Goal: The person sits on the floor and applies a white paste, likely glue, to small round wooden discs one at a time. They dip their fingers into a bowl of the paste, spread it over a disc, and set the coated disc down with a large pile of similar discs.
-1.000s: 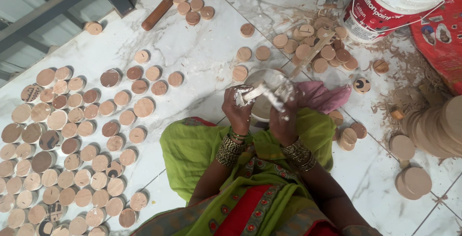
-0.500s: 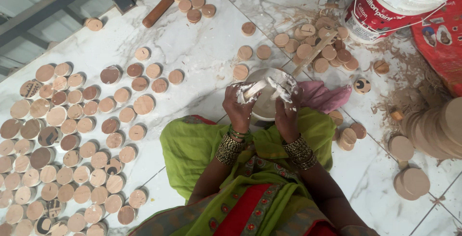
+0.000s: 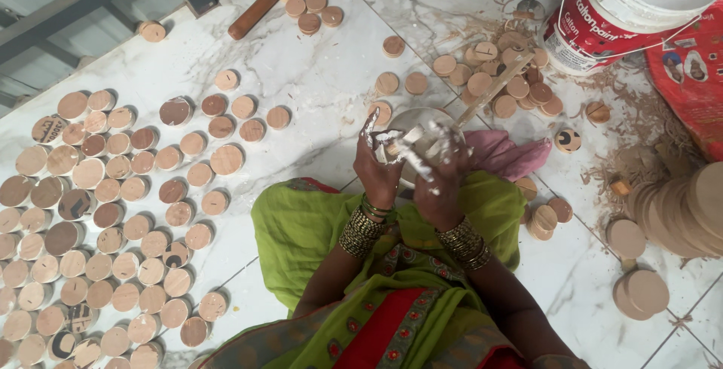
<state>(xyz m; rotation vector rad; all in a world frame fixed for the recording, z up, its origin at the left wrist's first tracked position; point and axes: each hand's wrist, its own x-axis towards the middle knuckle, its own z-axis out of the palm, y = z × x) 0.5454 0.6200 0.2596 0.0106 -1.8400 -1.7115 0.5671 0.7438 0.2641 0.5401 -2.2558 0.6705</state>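
Disc [image 3: 392,145], small, wooden, paste-wet: light, stiff, likely slippery; hold by rim. My left hand [image 3: 379,169] grips it; right hand [image 3: 439,188] grips paste-coated stick [image 3: 414,160].

White bucket [image 3: 648,0] with red label, beside perhaps a red printed bag [image 3: 693,75].

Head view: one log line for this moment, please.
left hand: holds paste-smeared disc | right hand: on disc | bowl: under hands | discs: rows, floor left | bucket: top right
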